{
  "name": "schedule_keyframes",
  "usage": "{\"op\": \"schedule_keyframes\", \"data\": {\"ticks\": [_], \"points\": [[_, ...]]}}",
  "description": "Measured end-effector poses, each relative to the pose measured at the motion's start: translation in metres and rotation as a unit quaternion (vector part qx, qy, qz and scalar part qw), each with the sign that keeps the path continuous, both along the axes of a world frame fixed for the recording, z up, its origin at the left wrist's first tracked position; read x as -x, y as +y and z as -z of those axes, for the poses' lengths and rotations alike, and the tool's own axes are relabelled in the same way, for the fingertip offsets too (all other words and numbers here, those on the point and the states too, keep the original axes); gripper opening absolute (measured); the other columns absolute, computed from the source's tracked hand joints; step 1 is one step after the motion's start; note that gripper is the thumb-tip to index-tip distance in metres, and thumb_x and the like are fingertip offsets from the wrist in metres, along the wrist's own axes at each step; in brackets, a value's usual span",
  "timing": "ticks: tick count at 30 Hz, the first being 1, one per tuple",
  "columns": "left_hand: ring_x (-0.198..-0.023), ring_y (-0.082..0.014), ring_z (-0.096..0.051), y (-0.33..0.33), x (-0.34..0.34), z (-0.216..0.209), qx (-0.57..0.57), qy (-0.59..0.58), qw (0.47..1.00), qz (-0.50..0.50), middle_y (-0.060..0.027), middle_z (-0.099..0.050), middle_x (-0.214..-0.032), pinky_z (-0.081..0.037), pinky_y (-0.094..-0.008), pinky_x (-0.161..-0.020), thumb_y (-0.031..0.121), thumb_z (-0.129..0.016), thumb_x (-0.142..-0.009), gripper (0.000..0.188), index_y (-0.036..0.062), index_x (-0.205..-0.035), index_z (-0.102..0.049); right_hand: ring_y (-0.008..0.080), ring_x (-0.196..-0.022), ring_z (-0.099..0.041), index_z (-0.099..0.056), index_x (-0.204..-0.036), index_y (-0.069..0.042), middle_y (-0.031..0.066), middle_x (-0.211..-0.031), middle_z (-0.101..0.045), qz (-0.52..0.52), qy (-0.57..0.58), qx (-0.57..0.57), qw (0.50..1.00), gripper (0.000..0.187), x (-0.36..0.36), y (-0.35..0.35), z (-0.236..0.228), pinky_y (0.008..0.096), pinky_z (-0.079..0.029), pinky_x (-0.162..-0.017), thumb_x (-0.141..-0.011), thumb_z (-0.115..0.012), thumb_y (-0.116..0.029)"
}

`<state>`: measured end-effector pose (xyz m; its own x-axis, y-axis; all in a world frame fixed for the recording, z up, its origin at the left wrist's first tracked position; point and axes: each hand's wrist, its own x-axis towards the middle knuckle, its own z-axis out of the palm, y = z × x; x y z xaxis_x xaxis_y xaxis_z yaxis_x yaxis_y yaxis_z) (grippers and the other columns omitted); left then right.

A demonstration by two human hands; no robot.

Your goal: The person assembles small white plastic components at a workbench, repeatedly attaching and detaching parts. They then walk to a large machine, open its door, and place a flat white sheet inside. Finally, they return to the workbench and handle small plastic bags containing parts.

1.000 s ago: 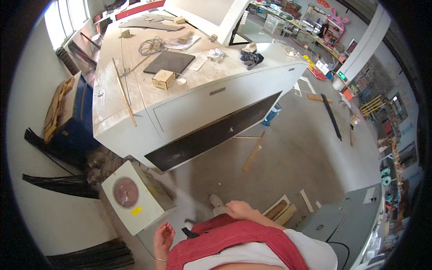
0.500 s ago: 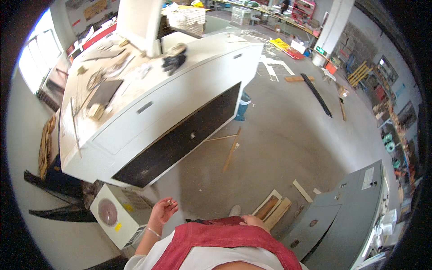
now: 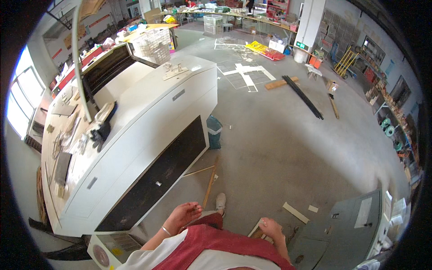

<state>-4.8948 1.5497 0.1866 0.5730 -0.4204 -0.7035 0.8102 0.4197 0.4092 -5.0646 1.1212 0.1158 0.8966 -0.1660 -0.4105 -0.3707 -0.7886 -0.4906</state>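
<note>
My left hand (image 3: 183,214), with a bracelet at the wrist, hangs in front of me with its fingers curled together. Whether something small sits in the fingers I cannot make out. It is nearest to the white cabinet-like unit (image 3: 135,153) with its dark lower panel. My right hand (image 3: 271,228) is loosely closed at my right side, above some wooden boards (image 3: 255,228) on the floor; its inner fingers are hidden. Neither hand touches the unit. On the unit's top lie a black glove (image 3: 100,135), a dark flat board (image 3: 62,168) and loose pieces.
A grey metal cabinet (image 3: 344,225) stands close on my right. A white air-conditioner-like box (image 3: 105,252) is at lower left. Wooden strips (image 3: 209,186) lie ahead on the floor, beside a blue bag (image 3: 214,132). Farther off are black bars (image 3: 303,96) and white cut sheets (image 3: 245,74).
The view has shifted forward and turned, so the white unit sits farther left. My right hand has come out from beside my body, and a shoe shows ahead.
</note>
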Motion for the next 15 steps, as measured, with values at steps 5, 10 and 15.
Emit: {"op": "schedule_keyframes", "data": {"ticks": [5,10,15], "points": [[-0.100,-0.0270,-0.069,-0.090,-0.158,0.009,0.005,0.006,1.000,0.021,-0.0142,-0.066,-0.110,-0.060,-0.0422,-0.091,0.009,-0.047,-0.109,0.020,-0.0003,-0.122,-0.058,0.0440,-0.097,-0.068,-0.072,-0.109,-0.004,0.0236,-0.101,-0.071,0.199,0.031,-0.082,0.976,0.043,-0.035,-0.094,0.098,0.0511,-0.053,-0.086,-0.098,-0.058,-0.044],[-0.102,-0.0285,-0.070,-0.183,-0.321,0.006,0.015,-0.039,0.996,0.075,-0.0155,-0.067,-0.112,-0.060,-0.0426,-0.092,0.010,-0.049,-0.108,0.020,-0.0012,-0.122,-0.058,0.0416,-0.093,-0.069,-0.072,-0.106,-0.002,0.0228,-0.098,-0.072,0.310,0.138,-0.052,0.939,0.042,-0.122,-0.161,0.086,0.0496,-0.053,-0.082,-0.097,-0.060,-0.041],[-0.100,-0.0283,-0.071,-0.284,-0.472,0.018,0.023,-0.042,0.995,0.092,-0.0164,-0.068,-0.112,-0.061,-0.0437,-0.090,0.009,-0.051,-0.107,0.020,-0.0012,-0.121,-0.059,0.0392,-0.089,-0.070,-0.072,-0.103,0.000,0.0219,-0.095,-0.072,0.350,0.189,-0.049,0.916,0.041,-0.241,-0.230,0.105,0.0482,-0.054,-0.078,-0.096,-0.061,-0.039]]}}
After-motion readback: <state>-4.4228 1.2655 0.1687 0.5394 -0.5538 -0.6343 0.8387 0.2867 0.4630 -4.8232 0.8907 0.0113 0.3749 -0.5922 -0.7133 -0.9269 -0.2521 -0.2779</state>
